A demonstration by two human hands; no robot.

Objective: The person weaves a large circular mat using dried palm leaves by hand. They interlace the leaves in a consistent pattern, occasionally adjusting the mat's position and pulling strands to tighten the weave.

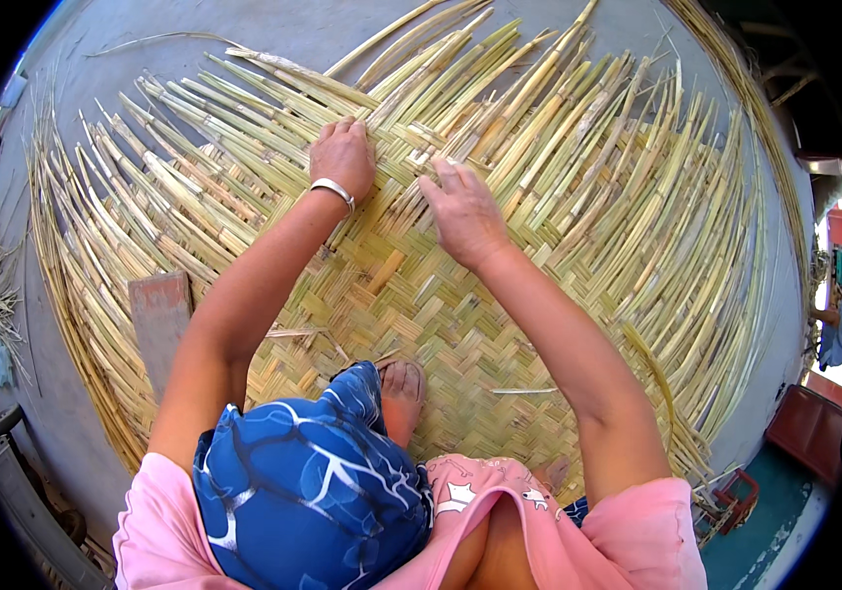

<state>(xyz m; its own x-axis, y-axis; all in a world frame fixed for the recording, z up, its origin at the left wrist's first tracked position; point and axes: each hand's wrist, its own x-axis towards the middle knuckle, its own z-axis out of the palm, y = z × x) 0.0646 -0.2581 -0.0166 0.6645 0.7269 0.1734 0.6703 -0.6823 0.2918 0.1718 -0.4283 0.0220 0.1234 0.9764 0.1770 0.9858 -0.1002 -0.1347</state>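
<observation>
The woven mat (470,334) fills the frame's middle, its strips (628,197) probably light, springy and easily split, best held near their woven ends, where at upper centre the left hand (344,161) and the right hand (466,214) are half-curled, though I cannot tell if either grips.

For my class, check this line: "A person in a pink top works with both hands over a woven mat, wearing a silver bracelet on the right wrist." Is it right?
Not quite: the silver bracelet is on the wrist of the left hand, not the right hand, as the head view shows. The rest of the line stands.
</observation>
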